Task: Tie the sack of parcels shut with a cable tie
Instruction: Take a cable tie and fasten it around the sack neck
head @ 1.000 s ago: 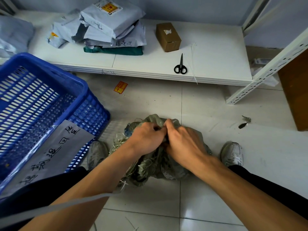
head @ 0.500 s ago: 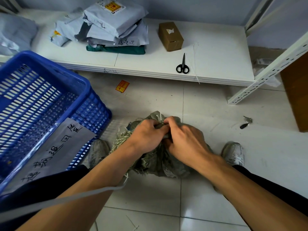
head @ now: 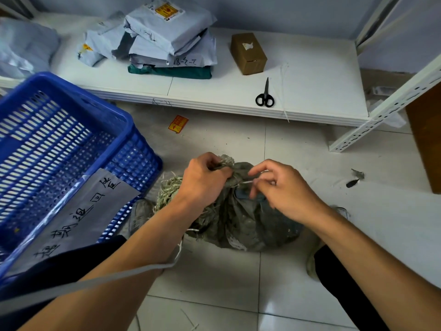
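Observation:
A grey-green woven sack stands on the tiled floor between my feet, its mouth bunched into a neck. My left hand grips the gathered neck just below the frayed top. A thin white cable tie circles the neck, and its tail runs to the right. My right hand pinches that tail between thumb and fingers, a little right of the neck. What is inside the sack is hidden.
A blue plastic crate with a handwritten label stands at the left. On the low white shelf behind lie black scissors, spare cable ties, a brown box and stacked grey parcels. A white shelf upright slants at right.
Both hands were pressed together over the sack's neck. Now my right hand has drawn away to the right with the cable tie's tail, and the tie shows around the neck.

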### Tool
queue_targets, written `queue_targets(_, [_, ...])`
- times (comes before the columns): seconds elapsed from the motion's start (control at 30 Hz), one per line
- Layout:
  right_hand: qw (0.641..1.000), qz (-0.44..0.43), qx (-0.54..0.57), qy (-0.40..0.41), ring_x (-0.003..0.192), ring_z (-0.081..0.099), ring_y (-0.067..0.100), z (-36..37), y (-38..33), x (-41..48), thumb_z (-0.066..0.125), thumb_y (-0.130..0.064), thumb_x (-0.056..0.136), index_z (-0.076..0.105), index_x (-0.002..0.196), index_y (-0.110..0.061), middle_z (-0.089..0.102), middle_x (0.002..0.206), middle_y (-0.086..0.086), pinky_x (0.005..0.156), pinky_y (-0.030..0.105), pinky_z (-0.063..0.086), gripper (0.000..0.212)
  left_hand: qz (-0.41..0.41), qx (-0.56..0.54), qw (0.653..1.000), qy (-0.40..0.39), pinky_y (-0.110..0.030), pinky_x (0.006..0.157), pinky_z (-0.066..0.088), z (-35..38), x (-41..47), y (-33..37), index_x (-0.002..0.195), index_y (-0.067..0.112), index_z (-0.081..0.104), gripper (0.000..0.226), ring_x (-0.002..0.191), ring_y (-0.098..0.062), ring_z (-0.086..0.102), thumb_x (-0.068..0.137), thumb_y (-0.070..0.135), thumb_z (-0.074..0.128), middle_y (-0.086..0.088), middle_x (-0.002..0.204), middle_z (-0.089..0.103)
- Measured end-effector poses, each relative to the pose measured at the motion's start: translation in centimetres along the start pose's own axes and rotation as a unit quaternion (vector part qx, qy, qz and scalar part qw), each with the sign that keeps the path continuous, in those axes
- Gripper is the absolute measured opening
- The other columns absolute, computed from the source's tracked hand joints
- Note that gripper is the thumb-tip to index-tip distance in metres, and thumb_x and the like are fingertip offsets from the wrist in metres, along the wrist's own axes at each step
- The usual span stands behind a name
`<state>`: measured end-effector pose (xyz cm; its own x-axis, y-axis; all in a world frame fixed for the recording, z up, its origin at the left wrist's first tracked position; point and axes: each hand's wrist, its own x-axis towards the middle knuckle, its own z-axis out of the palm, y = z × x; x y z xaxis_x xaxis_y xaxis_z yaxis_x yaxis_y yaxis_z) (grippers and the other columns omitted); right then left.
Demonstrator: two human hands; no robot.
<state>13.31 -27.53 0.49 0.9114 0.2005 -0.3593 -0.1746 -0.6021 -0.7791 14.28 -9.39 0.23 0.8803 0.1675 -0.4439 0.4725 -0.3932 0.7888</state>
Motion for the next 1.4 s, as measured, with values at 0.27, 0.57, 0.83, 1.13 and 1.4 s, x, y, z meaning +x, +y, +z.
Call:
queue_targets(0.27, [0.914,0.135,0.382,-0.028,0.063,0.063,0.017,-0.4,-0.8,0.1,0.058,-0.006,0.097,0.067,0.113,0.003,0.079,0.1,0.013,0.062,0.024,0.051,0.02,0.008,-0.013,1.0,-0.006,-0.032,0.063,0.047,0.3,-0.2,0.1,0.087,0.016,0.071,0.004,0.067,-0.019,0.06,0.086,0.019,0.073,-0.009,0.081,0.072])
queue_targets(0.57, [0.899,0.102,0.427,-0.006,0.072,0.069,0.014,-0.2,-0.7,0.3,0.054,-0.016,0.103,0.067,0.115,0.001,0.079,0.105,0.011,0.064,0.019,0.054,0.025,-0.09,-0.166,0.98,-0.062,-0.038,0.087,0.061,0.1,-0.7,0.8,0.104,0.021,0.079,0.018,0.093,-0.022,0.075,0.096,0.026,0.063,-0.002,0.095,0.08])
queue_targets(0.83, [0.896,0.106,0.432,-0.008,0.072,0.068,0.017,-0.1,-1.0,0.2,0.053,-0.025,0.103,0.068,0.107,-0.005,0.078,0.098,0.015,0.068,0.026,0.05,0.025,-0.109,-0.192,0.973,-0.068,-0.051,0.098,0.056,0.0,-1.1,1.0,0.099,0.014,0.078,0.025,0.098,-0.031,0.075,0.097,0.036,0.067,-0.01,0.098,0.079])
queue_targets(1.13, [0.885,0.1,0.454,-0.024,0.071,0.063,0.016,0.1,-0.7,0.4,0.05,-0.022,0.104,0.068,0.104,-0.001,0.069,0.079,0.01,0.067,0.028,0.049,0.028,-0.105,-0.192,0.973,-0.066,-0.046,0.099,0.056,0.0,-0.8,0.7,0.096,0.016,0.079,0.036,0.096,-0.023,0.075,0.087,0.05,0.074,-0.003,0.094,0.08])
queue_targets(1.4, [0.898,0.085,0.428,-0.058,0.067,0.059,0.016,0.2,-0.8,0.3,0.053,-0.022,0.101,0.066,0.093,-0.006,0.063,0.073,0.008,0.067,0.03,0.047,0.022,-0.107,-0.195,0.973,-0.066,-0.046,0.099,0.055,0.0,-0.9,0.9,0.103,0.01,0.075,0.051,0.102,-0.025,0.073,0.082,0.057,0.076,-0.009,0.102,0.078])
